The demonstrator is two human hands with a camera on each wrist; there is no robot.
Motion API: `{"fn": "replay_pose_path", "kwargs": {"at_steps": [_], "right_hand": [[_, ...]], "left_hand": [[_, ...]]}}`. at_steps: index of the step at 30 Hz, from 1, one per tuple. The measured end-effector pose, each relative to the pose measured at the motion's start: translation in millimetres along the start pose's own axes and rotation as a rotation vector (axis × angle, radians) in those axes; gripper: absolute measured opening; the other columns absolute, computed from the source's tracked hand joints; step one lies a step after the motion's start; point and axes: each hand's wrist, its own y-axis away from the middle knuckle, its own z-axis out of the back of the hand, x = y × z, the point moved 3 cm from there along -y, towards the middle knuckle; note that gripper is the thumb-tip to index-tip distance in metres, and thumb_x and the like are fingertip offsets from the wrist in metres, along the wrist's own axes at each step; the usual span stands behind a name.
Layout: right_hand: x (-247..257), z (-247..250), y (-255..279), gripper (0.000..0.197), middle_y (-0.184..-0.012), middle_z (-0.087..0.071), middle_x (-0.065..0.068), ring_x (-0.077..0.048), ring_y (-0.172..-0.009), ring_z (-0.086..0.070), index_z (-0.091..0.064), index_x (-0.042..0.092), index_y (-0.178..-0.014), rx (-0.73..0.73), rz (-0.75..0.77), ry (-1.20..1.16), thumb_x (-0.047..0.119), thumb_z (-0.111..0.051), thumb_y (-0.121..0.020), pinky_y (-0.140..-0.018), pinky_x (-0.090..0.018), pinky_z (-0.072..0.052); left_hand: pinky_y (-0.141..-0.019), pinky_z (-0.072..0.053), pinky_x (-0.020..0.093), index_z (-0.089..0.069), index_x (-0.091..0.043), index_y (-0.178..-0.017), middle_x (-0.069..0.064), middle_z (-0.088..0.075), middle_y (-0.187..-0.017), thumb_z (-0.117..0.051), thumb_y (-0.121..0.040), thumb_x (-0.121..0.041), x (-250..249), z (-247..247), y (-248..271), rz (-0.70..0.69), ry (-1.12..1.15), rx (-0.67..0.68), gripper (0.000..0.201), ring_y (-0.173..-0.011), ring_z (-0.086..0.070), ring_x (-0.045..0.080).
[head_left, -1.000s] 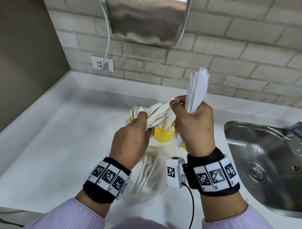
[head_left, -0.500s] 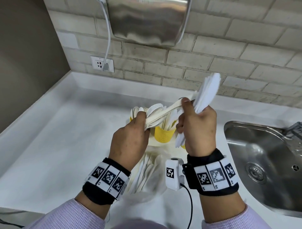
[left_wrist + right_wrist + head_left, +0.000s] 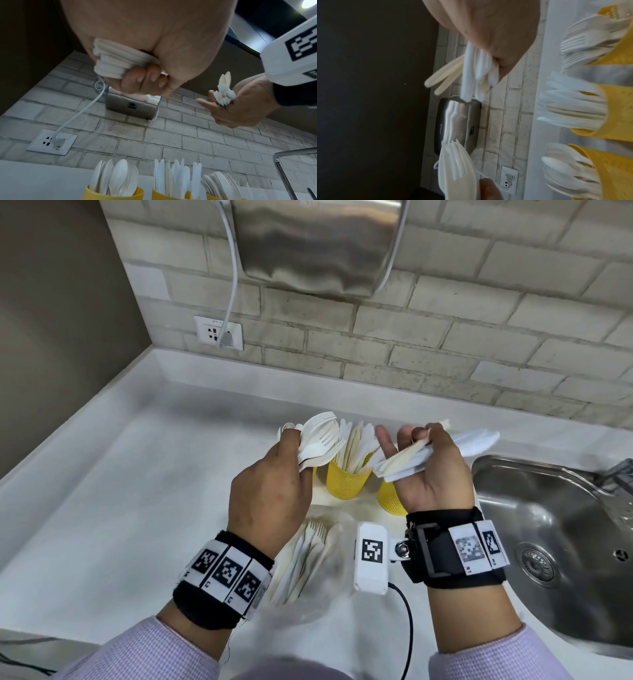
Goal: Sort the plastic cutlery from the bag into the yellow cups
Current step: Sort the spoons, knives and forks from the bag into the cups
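My left hand (image 3: 293,455) grips a bunch of white plastic forks (image 3: 320,440) by the handles, tines pointing away over the cups. My right hand (image 3: 411,446), palm up, holds a bundle of white knives (image 3: 455,448) with a cream piece among them, forefinger straight. The two hands are apart. Below them stand the yellow cups (image 3: 346,486); in the left wrist view one holds spoons (image 3: 116,174), one knives (image 3: 175,175), one forks (image 3: 221,182). The clear bag (image 3: 308,563) with more cutlery lies on the counter between my wrists.
A steel sink (image 3: 555,529) is set into the white counter (image 3: 120,508) on the right. A steel hand dryer (image 3: 318,244) hangs on the brick wall, its cord plugged into a socket (image 3: 218,332). A dark wall closes off the left side.
The hands were together, the right pulling a cream piece out of the left's bunch. Now they are apart, and the right hand has turned palm up with its knives pointing right.
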Motion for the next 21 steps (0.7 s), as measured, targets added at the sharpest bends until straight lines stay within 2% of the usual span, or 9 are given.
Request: {"fn": "replay_pose_path", "kwargs": {"at_steps": [2, 4, 7, 9, 12, 14, 16, 18, 21], "right_hand": [[1, 0, 0, 0.035, -0.053, -0.046, 0.004, -0.009, -0.04, -0.048, -0.047, 0.016, -0.073, -0.061, -0.006, -0.05, 0.024, -0.052, -0.106, -0.052, -0.025, -0.056], [4, -2, 1, 0.037, -0.052, -0.041, 0.007, -0.007, -0.037, -0.041, -0.046, 0.018, -0.072, -0.061, 0.022, -0.068, 0.031, -0.056, -0.104, -0.041, -0.017, -0.043], [6, -4, 0, 0.034, -0.053, -0.039, 0.007, -0.004, -0.037, -0.039, -0.05, 0.022, -0.073, 0.011, 0.049, -0.081, 0.038, -0.057, -0.102, -0.038, -0.016, -0.039], [6, -7, 1, 0.034, -0.052, -0.04, 0.008, -0.003, -0.037, -0.039, -0.052, 0.024, -0.075, 0.07, 0.049, -0.1, 0.042, -0.054, -0.103, -0.039, -0.016, -0.038], [6, -10, 4, 0.035, -0.053, -0.042, 0.009, -0.005, -0.04, -0.042, -0.052, 0.023, -0.075, 0.07, 0.08, -0.091, 0.043, -0.052, -0.104, -0.043, -0.018, -0.041], [5, -12, 7, 0.035, -0.055, -0.046, 0.009, -0.007, -0.043, -0.048, -0.052, 0.021, -0.074, 0.031, 0.074, -0.109, 0.041, -0.054, -0.104, -0.047, -0.019, -0.047], [2, -11, 8, 0.036, -0.055, -0.049, 0.008, -0.006, -0.043, -0.051, -0.053, 0.019, -0.073, -0.002, 0.049, -0.15, 0.039, -0.055, -0.104, -0.05, -0.02, -0.052], [1, -9, 6, 0.036, -0.051, -0.047, 0.008, -0.005, -0.04, -0.048, -0.052, 0.018, -0.074, -0.004, 0.037, -0.176, 0.036, -0.054, -0.104, -0.047, -0.019, -0.051], [-1, -6, 3, 0.035, -0.049, -0.043, 0.008, -0.005, -0.036, -0.043, -0.051, 0.017, -0.076, 0.041, 0.021, -0.201, 0.036, -0.053, -0.105, -0.042, -0.017, -0.045]], "left_hand": [[-0.053, -0.032, 0.032, -0.051, -0.015, -0.123, -0.005, -0.06, -0.076, -0.055, -0.094, -0.022, 1, -2, 0, 0.051, 0.095, 0.049, 0.03, -0.062, -0.056, 0.031], [-0.056, -0.039, 0.033, -0.052, -0.021, -0.118, -0.011, -0.06, -0.074, -0.058, -0.099, -0.026, 4, -6, -1, 0.107, 0.318, 0.092, 0.021, -0.062, -0.055, 0.018], [-0.059, -0.042, 0.024, -0.06, -0.023, -0.11, -0.011, -0.064, -0.073, -0.058, -0.104, -0.029, 1, -7, -1, 0.147, 0.663, 0.159, 0.009, -0.062, -0.055, 0.01], [-0.059, -0.043, 0.021, -0.064, -0.022, -0.108, -0.01, -0.059, -0.067, -0.053, -0.106, -0.033, -4, -6, 0, 0.183, 0.877, 0.245, 0.015, -0.057, -0.05, 0.011], [-0.073, -0.054, 0.036, -0.062, -0.018, -0.125, 0.009, -0.068, -0.086, -0.047, -0.106, -0.033, -10, -6, 0, 0.177, 1.155, 0.335, 0.028, -0.074, -0.061, 0.022], [-0.087, -0.055, 0.045, -0.057, -0.022, -0.134, 0.018, -0.071, -0.102, -0.043, -0.107, -0.031, -13, -5, 1, 0.119, 1.221, 0.348, 0.032, -0.087, -0.066, 0.028], [-0.091, -0.055, 0.046, -0.059, -0.033, -0.134, 0.018, -0.071, -0.113, -0.04, -0.105, -0.03, -17, -1, 2, 0.064, 1.251, 0.345, 0.034, -0.092, -0.069, 0.035], [-0.092, -0.054, 0.049, -0.063, -0.046, -0.128, 0.016, -0.069, -0.122, -0.039, -0.104, -0.031, -22, 4, 2, 0.012, 1.26, 0.337, 0.037, -0.098, -0.068, 0.041], [-0.093, -0.055, 0.046, -0.061, -0.048, -0.129, 0.017, -0.067, -0.128, -0.038, -0.104, -0.031, -25, 7, 2, -0.037, 1.253, 0.352, 0.038, -0.102, -0.069, 0.038]]}}
